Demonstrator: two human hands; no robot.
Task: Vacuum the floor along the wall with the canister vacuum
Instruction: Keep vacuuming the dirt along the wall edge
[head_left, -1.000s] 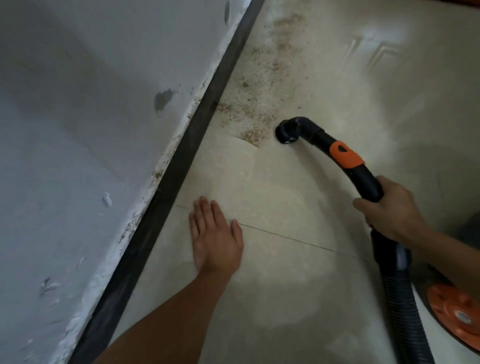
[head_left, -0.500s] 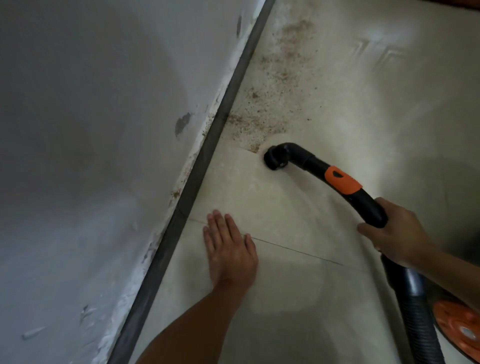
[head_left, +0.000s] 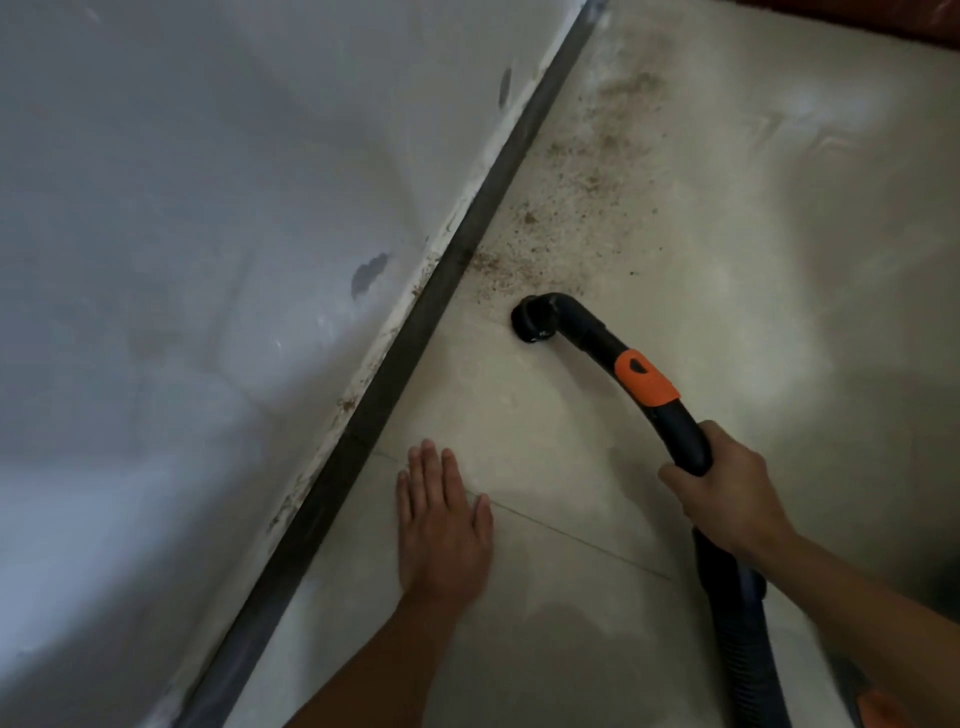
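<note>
At floor level, head view: a pale beige tiled floor (head_left: 571, 457) meets a grey-white painted wall (head_left: 182, 260) along a dark baseboard strip (head_left: 415, 332) that runs from 7 o'clock up to 1 o'clock.
Vacuum tube: a black curved plastic vacuum tube (head_left: 592, 332) with an orange band (head_left: 647, 379). Its round black nozzle end (head_left: 530, 325) sits on the floor just right of centre, near the baseboard strip but apart from it, at the near edge of the debris.
Debris: brown speckled debris (head_left: 571, 182) lies over the tiles from the nozzle end toward 12 o'clock.
Right hand: the right hand (head_left: 727, 493) is at 4 o'clock, its fingers wrapped round the vacuum tube below the orange band, holding it.
Hose: a black ribbed hose (head_left: 737, 623) runs from under the right hand toward 5 o'clock.
Left hand: the left hand (head_left: 444, 525) is at 6 o'clock, palm flat on the floor across a thin grout line (head_left: 571, 535), fingers straight and close together, holding nothing, beside the baseboard strip without touching it.
Corner: an orange part (head_left: 883, 706) shows at 5 o'clock, too cropped to identify.
</note>
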